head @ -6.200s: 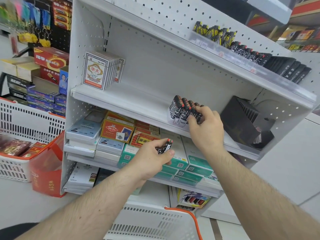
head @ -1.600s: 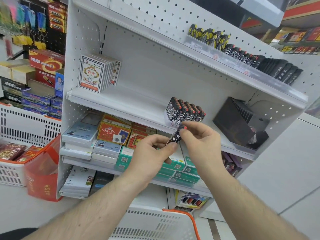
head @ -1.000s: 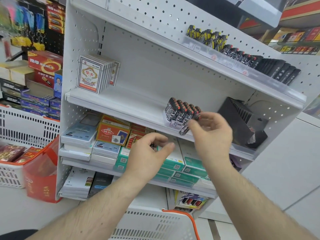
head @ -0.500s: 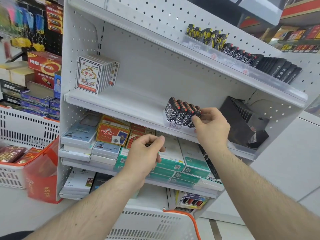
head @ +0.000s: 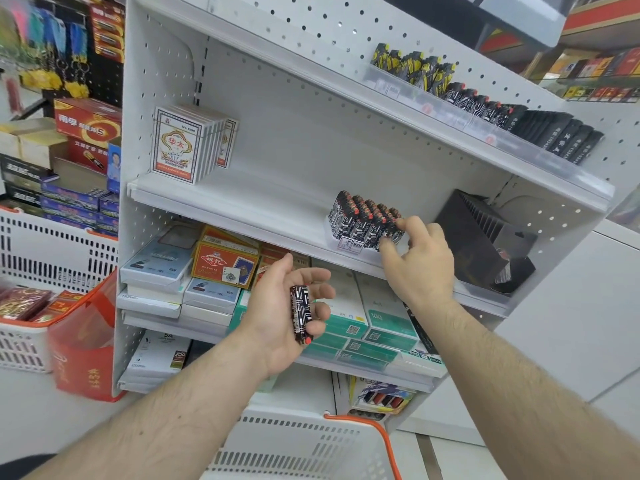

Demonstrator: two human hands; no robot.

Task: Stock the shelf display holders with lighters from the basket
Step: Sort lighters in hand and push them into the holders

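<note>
The right hand is at the right end of the lighter row, which stands near the front edge of the middle shelf, its thumb and fingers curled against the end lighters, seemingly seating one in the clear holder; whether it pinches that lighter or only presses it, I cannot tell. The left hand is below the shelf's front edge, palm up, fingers loosely curled round one lighter lying red cap down. The risks, as I judge them: the row is packed tight and upright, so a sideways nudge at the end could topple neighbours or push some off the front edge; the loosely cradled lighter could slip, as its body looks smooth, glossy plastic, and drop toward the basket beneath. The lighters are slim, rounded bars printed black, white and red; the shelf is smooth white painted metal with a perforated back; the basket is white slotted plastic with an orange handle.
</note>
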